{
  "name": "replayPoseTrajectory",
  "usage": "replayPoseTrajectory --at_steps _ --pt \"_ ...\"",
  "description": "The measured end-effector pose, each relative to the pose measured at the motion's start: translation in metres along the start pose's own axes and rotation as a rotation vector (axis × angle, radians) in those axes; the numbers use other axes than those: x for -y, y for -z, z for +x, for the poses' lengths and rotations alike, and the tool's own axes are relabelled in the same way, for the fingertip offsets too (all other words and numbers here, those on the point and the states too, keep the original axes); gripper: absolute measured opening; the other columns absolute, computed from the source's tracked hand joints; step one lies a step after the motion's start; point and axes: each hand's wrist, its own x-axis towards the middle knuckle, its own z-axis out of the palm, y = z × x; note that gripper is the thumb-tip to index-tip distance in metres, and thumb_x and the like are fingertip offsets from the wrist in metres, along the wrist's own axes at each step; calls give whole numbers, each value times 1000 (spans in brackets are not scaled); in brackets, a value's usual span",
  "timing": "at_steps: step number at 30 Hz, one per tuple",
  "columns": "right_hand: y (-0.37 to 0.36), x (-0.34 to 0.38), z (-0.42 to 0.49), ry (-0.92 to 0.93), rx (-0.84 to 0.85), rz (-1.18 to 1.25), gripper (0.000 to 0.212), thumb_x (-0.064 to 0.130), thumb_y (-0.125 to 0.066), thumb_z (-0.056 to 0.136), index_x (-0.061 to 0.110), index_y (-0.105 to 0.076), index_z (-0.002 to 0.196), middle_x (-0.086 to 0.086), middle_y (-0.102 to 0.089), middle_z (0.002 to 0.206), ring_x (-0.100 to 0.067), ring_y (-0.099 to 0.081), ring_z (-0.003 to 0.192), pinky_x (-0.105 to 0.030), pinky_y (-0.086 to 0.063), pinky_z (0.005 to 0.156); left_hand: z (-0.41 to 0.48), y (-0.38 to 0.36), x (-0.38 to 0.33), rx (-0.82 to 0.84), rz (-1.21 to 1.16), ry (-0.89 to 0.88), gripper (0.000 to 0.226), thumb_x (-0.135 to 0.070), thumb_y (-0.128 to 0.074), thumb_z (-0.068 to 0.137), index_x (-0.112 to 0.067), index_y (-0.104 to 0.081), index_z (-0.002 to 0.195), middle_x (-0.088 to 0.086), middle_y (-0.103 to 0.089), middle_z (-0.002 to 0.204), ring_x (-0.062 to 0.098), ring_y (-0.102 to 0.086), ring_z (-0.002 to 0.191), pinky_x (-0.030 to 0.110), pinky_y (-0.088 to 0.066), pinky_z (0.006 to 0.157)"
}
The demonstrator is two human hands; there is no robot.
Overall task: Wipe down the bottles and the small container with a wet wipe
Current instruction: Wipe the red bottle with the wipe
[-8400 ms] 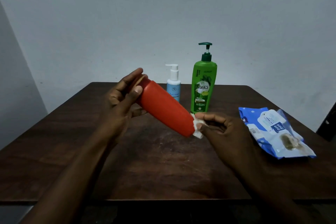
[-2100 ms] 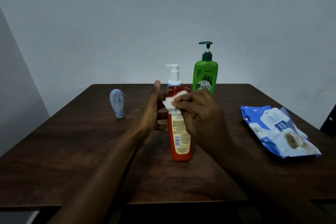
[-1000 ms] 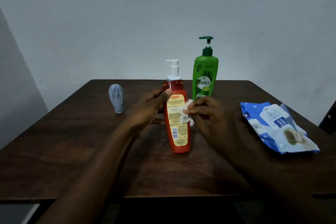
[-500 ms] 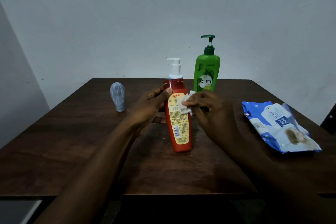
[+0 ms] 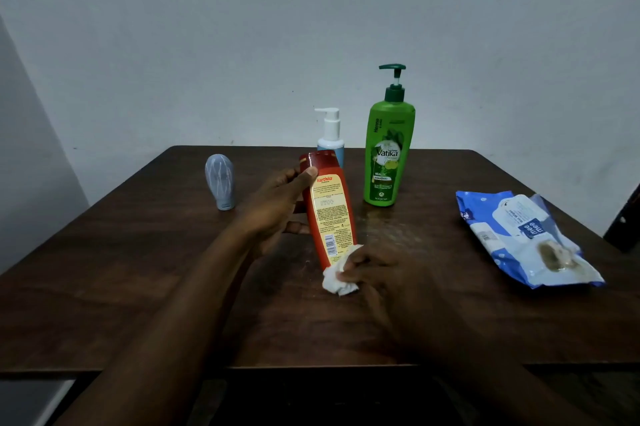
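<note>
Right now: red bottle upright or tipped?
Tipped. The red bottle leans with its top to the left, gripped by the left hand; the right hand holds the wipe against its lower end.

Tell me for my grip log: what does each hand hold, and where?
The left hand grips the red bottle near its upper end; the right hand pinches the crumpled wet wipe at the bottle's lower end.
</note>
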Motion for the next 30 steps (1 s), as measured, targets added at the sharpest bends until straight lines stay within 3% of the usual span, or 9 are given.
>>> replayPoseTrajectory --at_steps 4,7,10,13,15,19,24,27,30 --pt "-1 15 11 97 -82 -25 19 22 -66 74 17 -80 86 -2 -73 96 -20 -71 89 -26 -56 83 1 0 -3 22 0 16 17 -37 -51 101 -28 -60 113 2 -70 111 24 -67 104 39 -57 76" --pt "1 18 36 64 -125 42 24 19 -58 84 12 -80 94 -5 -70 102 -23 -64 100 -27 -47 92 0 -2 -5 29 6 -3 16 -37 -51 101 -30 -64 107 -2 -73 104 23 -68 101 40 -57 79" --pt "14 13 68 14 -330 22 23 6 -59 83 11 -78 94 -6 -70 99 -21 -62 97 -25 -46 91 -1 -3 -6 45 9 -25 24 -38 -50 102 -23 -67 110 0 -75 98 21 -69 89 38 -55 75" --pt "32 0 89 -94 -538 119 22 -4 -69 82 11 -78 95 -4 -71 98 -16 -64 96 -27 -52 87 -2 0 -8 45 38 -13 31 -39 -47 103 -23 -61 124 6 -72 113 25 -69 101 37 -58 73" --pt "35 -6 89 -157 -602 212 20 -1 -70 84 12 -77 97 -1 -71 100 -7 -65 94 -17 -53 83 -1 3 -8 47 31 -11 32 -39 -48 102 -22 -60 126 6 -71 117 26 -68 107 37 -57 73" --pt "21 -5 66 -282 -518 319 17 4 -72 86 13 -76 100 5 -67 106 9 -60 92 -4 -50 77 2 11 -7 23 2 -31 34 -38 -50 101 -22 -59 129 6 -70 120 27 -67 110 37 -57 72" --pt "-7 -1 46 -342 -307 378 19 3 -74 83 18 -77 94 8 -70 103 0 -67 96 -17 -57 82 7 29 -10 -34 -3 -85 28 -35 -52 101 -22 -59 125 4 -72 116 27 -68 112 47 -59 84" --pt "-15 1 51 -321 -180 326 21 4 -72 83 20 -80 94 7 -73 99 0 -65 91 -9 -49 80 13 40 -15 -68 39 -132 20 -32 -50 102 -27 -60 119 2 -70 116 27 -66 113 54 -55 92" --pt "-11 -4 64 -362 -174 387 20 5 -73 83 19 -80 95 9 -74 99 7 -64 85 -1 -45 75 21 51 -23 -106 92 -164 28 -33 -49 103 -27 -57 130 1 -69 123 26 -64 117 56 -53 96"
